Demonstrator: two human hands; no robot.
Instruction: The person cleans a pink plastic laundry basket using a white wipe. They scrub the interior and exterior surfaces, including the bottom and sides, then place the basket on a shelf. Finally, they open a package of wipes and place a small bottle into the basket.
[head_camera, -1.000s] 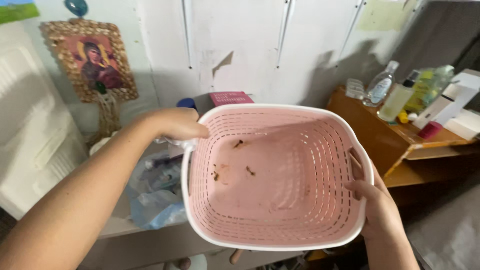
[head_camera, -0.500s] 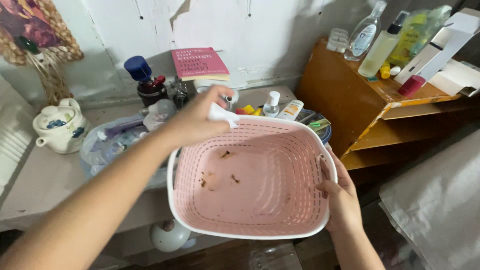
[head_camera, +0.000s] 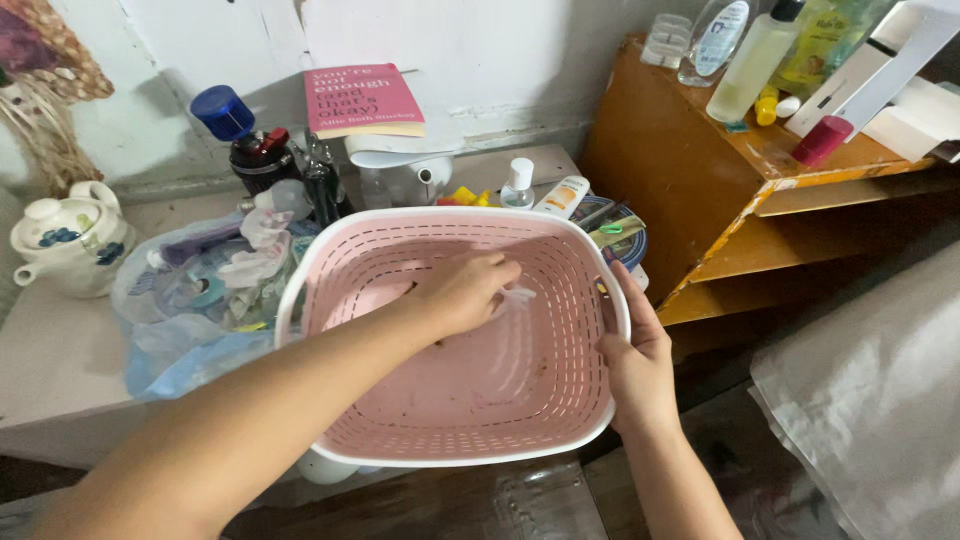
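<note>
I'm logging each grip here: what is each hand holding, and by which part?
The right hand holds the pink basket by its right rim. The left hand, inside the basket, pinches a small white wipe at one end.

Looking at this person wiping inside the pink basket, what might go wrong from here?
The basket is gripped only at one rim by the right hand and seems to hang past the counter edge, so pressing down with the left hand and its wipe might tip it. The small bottles just behind the far rim could get knocked over. Crumbs may drop through the slotted walls.
</note>
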